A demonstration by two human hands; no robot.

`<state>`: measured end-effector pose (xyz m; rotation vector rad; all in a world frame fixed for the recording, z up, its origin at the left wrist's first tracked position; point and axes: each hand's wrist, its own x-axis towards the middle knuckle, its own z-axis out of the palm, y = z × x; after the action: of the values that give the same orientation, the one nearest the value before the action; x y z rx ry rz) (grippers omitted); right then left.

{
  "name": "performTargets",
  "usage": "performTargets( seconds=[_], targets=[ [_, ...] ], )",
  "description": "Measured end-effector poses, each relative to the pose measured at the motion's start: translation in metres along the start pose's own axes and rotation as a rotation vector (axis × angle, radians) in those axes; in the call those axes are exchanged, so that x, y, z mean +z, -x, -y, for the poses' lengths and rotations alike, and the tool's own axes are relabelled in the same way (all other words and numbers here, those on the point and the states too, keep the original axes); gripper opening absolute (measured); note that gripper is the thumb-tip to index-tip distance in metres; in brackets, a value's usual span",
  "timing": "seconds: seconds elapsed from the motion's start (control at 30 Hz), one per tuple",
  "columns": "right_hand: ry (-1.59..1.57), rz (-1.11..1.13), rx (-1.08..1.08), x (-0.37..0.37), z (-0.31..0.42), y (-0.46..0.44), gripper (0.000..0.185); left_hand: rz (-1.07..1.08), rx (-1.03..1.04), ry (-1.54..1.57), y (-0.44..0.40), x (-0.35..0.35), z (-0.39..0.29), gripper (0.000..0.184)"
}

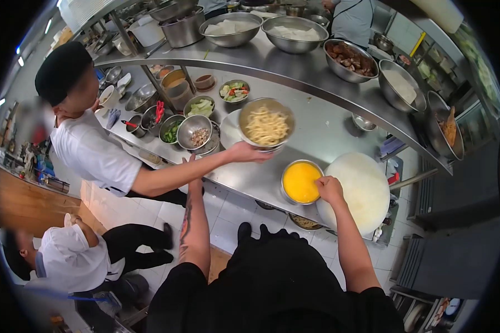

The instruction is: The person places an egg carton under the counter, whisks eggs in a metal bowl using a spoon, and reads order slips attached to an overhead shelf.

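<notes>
My right hand is closed at the right rim of a metal bowl on the counter. Bright yellow liquid, looking like beaten egg, fills this bowl. My left hand is near the counter's front edge, partly hidden behind a co-worker's forearm; the fingertips that show are apart, and nothing is visible in them. The co-worker's hand holds up a metal bowl of thick pale noodles, left of the egg bowl. A round white board lies right of my right hand.
Small bowls of chopped meat, green vegetables and mixed vegetables crowd the counter's left. Overhead, a steel shelf carries large bowls, including one of dark meat. Co-workers stand at left and lower left.
</notes>
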<state>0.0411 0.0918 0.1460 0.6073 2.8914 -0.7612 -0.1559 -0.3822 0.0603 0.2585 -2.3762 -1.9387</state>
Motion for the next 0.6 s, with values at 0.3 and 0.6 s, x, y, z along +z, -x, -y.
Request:
performTargets(
  seconds=[0.3, 0.6],
  targets=[
    [-0.008, -0.018, -0.001, 0.002, -0.007, 0.007, 0.018, 0.16, -0.024, 0.401, -0.076, 0.018, 0.025, 0.05],
    [-0.048, -0.119, 0.004, -0.001, -0.001, 0.008, 0.017, 0.087, -0.295, 0.286, -0.016, -0.026, -0.022, 0.045]
  ],
)
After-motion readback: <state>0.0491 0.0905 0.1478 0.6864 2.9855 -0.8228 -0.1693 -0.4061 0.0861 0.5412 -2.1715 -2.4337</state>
